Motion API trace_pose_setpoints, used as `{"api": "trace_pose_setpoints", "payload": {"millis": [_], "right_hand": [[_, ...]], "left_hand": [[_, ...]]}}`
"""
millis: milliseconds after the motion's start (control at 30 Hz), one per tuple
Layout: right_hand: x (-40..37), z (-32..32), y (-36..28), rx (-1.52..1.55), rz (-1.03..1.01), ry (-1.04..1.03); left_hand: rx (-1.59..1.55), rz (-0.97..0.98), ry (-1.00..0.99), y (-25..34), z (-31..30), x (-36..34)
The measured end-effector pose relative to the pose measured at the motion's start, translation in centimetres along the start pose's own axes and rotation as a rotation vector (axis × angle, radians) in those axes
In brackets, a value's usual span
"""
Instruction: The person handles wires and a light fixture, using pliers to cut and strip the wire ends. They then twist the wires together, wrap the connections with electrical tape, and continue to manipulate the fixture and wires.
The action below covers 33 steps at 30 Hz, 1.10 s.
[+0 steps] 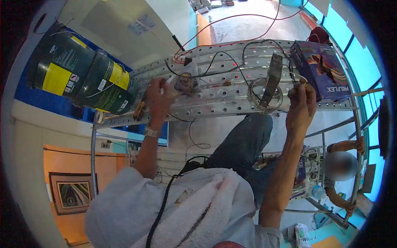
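Note:
My left hand (pixel 159 101) hovers over the left end of the perforated metal plank (pixel 219 64); motion smears its fingers, so I cannot make out their pose. Beside it, a hand tool with orange-brown handles (pixel 140 110) rests near the plank's edge. A small clear bag with dark contents (pixel 186 82) lies just right of this hand. My right hand (pixel 302 99) is closed in a pinch on a thin pale wire (pixel 303 78) by the box (pixel 320 70) marked PHILFLEX. Left of that hand are a coil of clear-looking wire (pixel 253 91) and a dark flat strip (pixel 273 74).
Stacked dark green buckets (pixel 64 62) stand at the left. Black cable (pixel 223 73) and red wire (pixel 231 17) cross the plank. Scaffold tubes (pixel 94 161) frame the platform. At lower right, another person's hands (pixel 360 144) grip a scaffold post, near a water bottle (pixel 318 192).

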State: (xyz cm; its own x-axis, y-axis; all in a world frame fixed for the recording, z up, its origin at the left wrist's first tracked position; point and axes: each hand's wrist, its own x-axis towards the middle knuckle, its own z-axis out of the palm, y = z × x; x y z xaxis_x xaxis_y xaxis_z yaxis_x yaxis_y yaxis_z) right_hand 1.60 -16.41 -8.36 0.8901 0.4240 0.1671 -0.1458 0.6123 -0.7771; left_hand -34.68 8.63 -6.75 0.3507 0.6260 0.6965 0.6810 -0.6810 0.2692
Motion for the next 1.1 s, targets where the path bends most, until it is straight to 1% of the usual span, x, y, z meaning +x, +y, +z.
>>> {"api": "trace_pose_setpoints", "payload": {"millis": [33, 67, 167, 267, 300, 333, 367, 467, 567, 667, 767, 867, 967, 1033, 1067, 1100], "right_hand": [[-0.2, -0.1, 0.2, -0.008, 0.004, -0.001], [-0.4, -0.2, 0.3, -0.016, 0.007, -0.001], [-1.1, 0.2, 0.2, -0.079, -0.03, -0.009], [-1.6, 0.0, 0.1, -0.152, -0.01, -0.054], [-1.8, -0.1, 0.0, -0.175, 0.003, -0.042], [-2.1, -0.2, 0.0, -0.197, 0.011, -0.026], [-2.3, -0.3, -0.1, -0.217, 0.017, -0.009], [-3.0, -1.1, -0.3, -0.271, 0.053, 0.001], [-3.5, -1.9, -0.3, -0.257, 0.08, 0.024], [-4.1, -2.3, -0.4, -0.272, 0.071, 0.035], [-5.2, -3.2, -0.6, -0.368, 0.102, 0.077], [-6.1, -4.8, 0.1, -0.429, 0.08, 0.069], [-7.3, -6.0, 0.9, -0.52, 0.052, 0.059], [-9.1, -6.5, 2.7, -0.459, -0.082, 0.02], [-9.6, -6.1, 2.7, -0.473, -0.064, -0.023], [-10.2, -5.5, 2.8, -0.482, -0.037, -0.074]], "left_hand": [[0.056, -0.127, -0.074, -4.1, 0.3, -1.9], [0.111, -0.255, -0.148, -6.5, 0.1, -3.2], [0.577, -0.321, -0.341, -8.3, -1.3, -4.9], [0.444, -0.388, -0.505, -6.0, -3.2, -3.6], [0.383, -0.424, -0.522, -7.6, -2.7, -3.9], [0.32, -0.454, -0.535, -10.5, -1.6, -4.1], [0.255, -0.48, -0.548, -12.1, -1.0, -3.8], [-0.108, -0.691, -0.465, -11.8, -1.7, -3.6], [0.077, -0.431, -0.347, -18.1, 0.8, -5.9], [-0.171, -0.597, -0.265, -18.0, 1.4, -6.2], [-0.273, -0.626, -0.25, -15.7, 0.0, -5.9], [-0.117, -0.453, 0.002, -12.1, -1.3, -5.8], [-0.012, -0.231, 0.122, -13.4, -2.9, -5.2], [-0.043, -0.188, 0.194, -10.5, -5.4, -3.8], [0.223, 0.032, 0.193, -11.8, -7.0, -3.4], [0.225, 0.078, 0.201, -10.8, -8.2, -2.6]]}}
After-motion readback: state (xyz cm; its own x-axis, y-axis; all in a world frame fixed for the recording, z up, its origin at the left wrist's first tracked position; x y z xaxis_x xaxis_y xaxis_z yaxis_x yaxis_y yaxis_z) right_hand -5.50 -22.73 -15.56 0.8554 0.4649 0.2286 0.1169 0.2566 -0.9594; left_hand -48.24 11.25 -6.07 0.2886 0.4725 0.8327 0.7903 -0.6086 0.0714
